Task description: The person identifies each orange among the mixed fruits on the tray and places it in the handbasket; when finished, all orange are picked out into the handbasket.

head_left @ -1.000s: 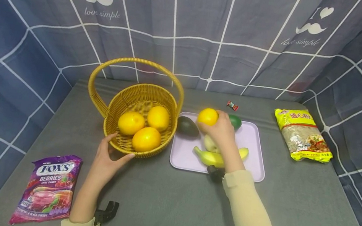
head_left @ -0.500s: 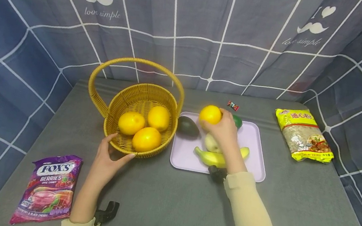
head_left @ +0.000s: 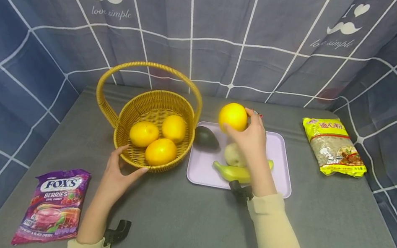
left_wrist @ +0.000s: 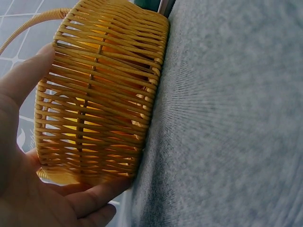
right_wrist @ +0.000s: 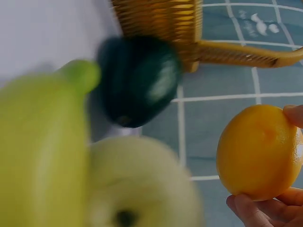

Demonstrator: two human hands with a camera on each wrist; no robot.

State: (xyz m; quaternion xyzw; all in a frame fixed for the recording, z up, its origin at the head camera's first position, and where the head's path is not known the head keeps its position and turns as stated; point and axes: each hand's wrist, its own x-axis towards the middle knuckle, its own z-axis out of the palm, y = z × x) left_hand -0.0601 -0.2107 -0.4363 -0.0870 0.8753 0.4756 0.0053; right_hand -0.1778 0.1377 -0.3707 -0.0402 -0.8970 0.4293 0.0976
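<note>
My right hand [head_left: 253,140] holds an orange [head_left: 233,116] between thumb and fingers, raised over the back edge of the lilac tray [head_left: 199,175]. The tray carries a dark avocado [head_left: 205,138], a banana [head_left: 229,173] and a pale green, apple-like fruit [right_wrist: 142,184]. On the left stands a yellow wicker basket [head_left: 154,98] with three oranges [head_left: 161,152] inside. My left hand [head_left: 118,176] grips the near side of the basket. Its thumb lies against the woven wall and its fingers reach round the side, as the left wrist view shows.
A purple bag of berry candy [head_left: 53,207] lies at the front left. To the right rests a yellow bag of dry food [head_left: 333,147]. Behind my right fingers a small wrapped candy [head_left: 258,113] is partly hidden. The basket's handle [head_left: 153,65] arches high, before a checked cloth backdrop.
My right hand has lifted the orange up and away from the tray's fruit. The dark green fruit at the tray's back is now hidden by that hand. My left hand has stayed on the basket.
</note>
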